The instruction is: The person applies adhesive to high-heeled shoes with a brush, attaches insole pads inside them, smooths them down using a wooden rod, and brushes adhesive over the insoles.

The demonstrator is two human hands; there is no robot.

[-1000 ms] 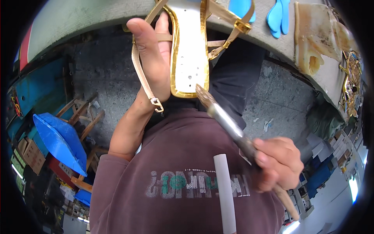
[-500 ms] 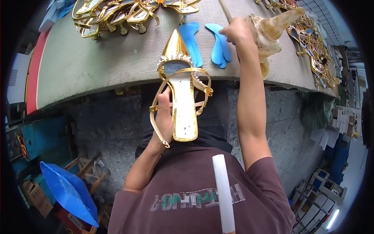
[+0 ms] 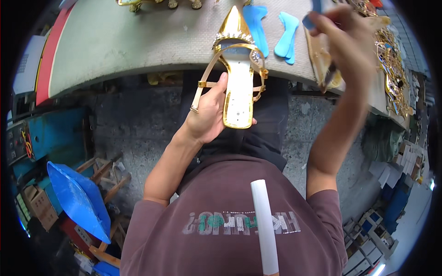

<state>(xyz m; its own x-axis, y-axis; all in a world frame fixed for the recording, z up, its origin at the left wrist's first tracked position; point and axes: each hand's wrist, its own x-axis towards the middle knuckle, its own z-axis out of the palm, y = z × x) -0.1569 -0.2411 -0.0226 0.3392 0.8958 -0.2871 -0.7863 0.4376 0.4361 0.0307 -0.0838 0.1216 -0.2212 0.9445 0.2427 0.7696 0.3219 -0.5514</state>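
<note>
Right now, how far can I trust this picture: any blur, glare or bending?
Head view: the right hand is blurred, the left hand looks fairly sharp; head view: the sandal's white insole is bright, close to washed out; head view: fisheye distortion bows the table's front edge, and the corners go black.

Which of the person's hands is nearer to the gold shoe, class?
Left. The left hand holds the shoe from its left side; the right hand is well off to its right, not touching it.
</note>
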